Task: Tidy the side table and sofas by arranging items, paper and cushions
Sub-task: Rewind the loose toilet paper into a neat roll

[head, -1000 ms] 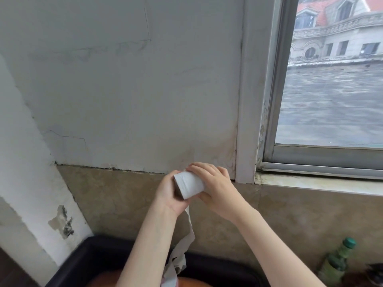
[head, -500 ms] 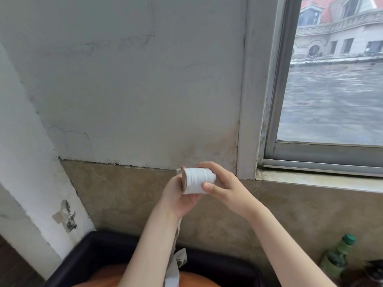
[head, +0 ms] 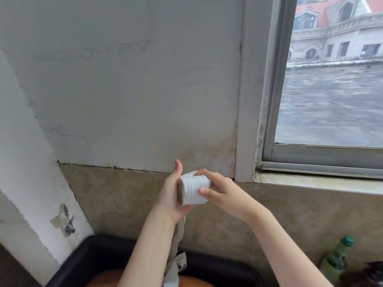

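I hold a small white toilet paper roll (head: 193, 189) up in front of the wall, its brown core end facing left. My left hand (head: 173, 195) cups the roll from below and behind, thumb raised. My right hand (head: 220, 192) pinches the roll's right side between thumb and fingers. A loose tail of paper (head: 176, 253) hangs from the roll down behind my left forearm.
A black sofa back (head: 99, 253) runs along the bottom, with an orange cushion (head: 107, 279) partly seen. A green bottle (head: 336, 259) stands at the lower right beside a dark object. A window and its sill (head: 315, 182) fill the right side.
The roll has turned in my hands, and my right fingers have shifted round it. The hanging tail looks shorter and closer to my left arm.
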`<state>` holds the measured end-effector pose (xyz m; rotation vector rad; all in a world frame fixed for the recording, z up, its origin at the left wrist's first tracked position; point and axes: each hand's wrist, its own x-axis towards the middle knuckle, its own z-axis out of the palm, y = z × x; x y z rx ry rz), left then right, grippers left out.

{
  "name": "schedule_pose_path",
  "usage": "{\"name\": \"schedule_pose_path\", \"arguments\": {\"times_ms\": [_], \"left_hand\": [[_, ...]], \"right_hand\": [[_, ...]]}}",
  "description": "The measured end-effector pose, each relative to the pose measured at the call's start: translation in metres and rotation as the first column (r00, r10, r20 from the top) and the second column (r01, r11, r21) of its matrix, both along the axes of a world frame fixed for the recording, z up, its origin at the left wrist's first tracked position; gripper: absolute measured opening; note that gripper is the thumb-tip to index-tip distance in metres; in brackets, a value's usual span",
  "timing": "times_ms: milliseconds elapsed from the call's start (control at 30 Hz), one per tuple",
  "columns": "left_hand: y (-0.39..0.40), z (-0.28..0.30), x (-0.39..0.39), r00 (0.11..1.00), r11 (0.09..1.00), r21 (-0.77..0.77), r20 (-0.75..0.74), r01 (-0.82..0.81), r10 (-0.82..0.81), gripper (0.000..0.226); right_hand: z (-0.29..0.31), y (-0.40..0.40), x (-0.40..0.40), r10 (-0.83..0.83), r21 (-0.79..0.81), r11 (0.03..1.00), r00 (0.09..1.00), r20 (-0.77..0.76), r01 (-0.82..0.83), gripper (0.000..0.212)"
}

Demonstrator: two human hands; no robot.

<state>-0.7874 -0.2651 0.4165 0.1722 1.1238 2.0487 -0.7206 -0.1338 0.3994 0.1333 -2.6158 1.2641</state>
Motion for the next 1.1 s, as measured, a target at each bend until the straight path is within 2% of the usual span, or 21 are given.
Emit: {"name": "schedule_pose_path", "arguments": {"times_ms": [100,200,267,367,433,467,533,600,633,767,867,967,1100], "left_hand": [[-0.001,-0.001,0.001,0.999,1.0,0.02,-0.049,0.024,-0.023,0.04],[0.001,-0.001,0.003,0.998,1.0,0.02,-0.065,0.014,-0.012,0.025],[0.004,-0.001,0.004,1.0,0.999,0.031,-0.007,-0.017,0.018,0.027],[0.012,-0.001,0.007,0.994,0.997,0.058,0.093,-0.059,0.053,0.039],[0.015,-0.001,0.009,0.991,0.994,0.076,0.107,-0.085,0.076,0.038],[0.015,-0.001,0.01,0.989,0.991,0.085,0.114,-0.102,0.092,0.034],[0.013,-0.003,0.006,0.981,0.985,0.084,0.135,-0.15,0.138,0.029],[0.012,-0.005,0.002,0.975,0.984,0.047,0.149,-0.174,0.165,0.032],[0.012,-0.005,0.002,0.974,0.984,0.035,0.154,-0.174,0.166,0.032],[0.013,-0.004,0.008,0.977,0.991,0.029,0.17,-0.132,0.125,0.032],[0.011,-0.003,0.006,0.979,0.995,0.027,0.181,-0.097,0.09,0.035],[0.009,-0.007,-0.001,0.986,0.997,0.014,0.155,-0.071,0.068,0.039],[0.008,-0.011,-0.006,0.99,1.0,-0.006,0.138,-0.009,0.01,0.033]], "right_hand": [[0.001,-0.001,-0.001,-0.081,0.019,0.996,0.996,-0.022,0.081,0.04],[0.003,-0.002,0.001,-0.135,0.03,0.99,0.986,-0.095,0.138,0.038],[0.003,-0.009,0.001,-0.216,0.045,0.973,0.957,-0.194,0.228,0.029],[0.0,-0.015,-0.002,-0.337,0.026,0.921,0.828,-0.448,0.389,0.026],[-0.002,-0.014,-0.005,-0.273,0.108,0.909,0.771,-0.576,0.403,0.022],[-0.004,-0.012,-0.007,-0.2,0.174,0.911,0.77,-0.606,0.373,0.023],[-0.006,-0.009,-0.006,-0.064,0.294,0.918,0.831,-0.552,0.266,0.039],[-0.007,-0.006,-0.005,-0.02,0.348,0.921,0.91,-0.413,0.178,0.063],[-0.008,-0.004,-0.005,-0.026,0.357,0.919,0.929,-0.368,0.168,0.066],[-0.004,-0.001,-0.009,-0.051,0.361,0.915,0.939,-0.341,0.181,0.06],[-0.002,0.002,-0.007,-0.015,0.355,0.927,0.957,-0.289,0.122,0.056],[-0.003,0.004,-0.002,0.01,0.251,0.967,0.972,-0.234,0.051,0.049],[-0.003,0.006,-0.001,0.043,0.118,0.993,0.979,-0.201,-0.02,0.04]]}}
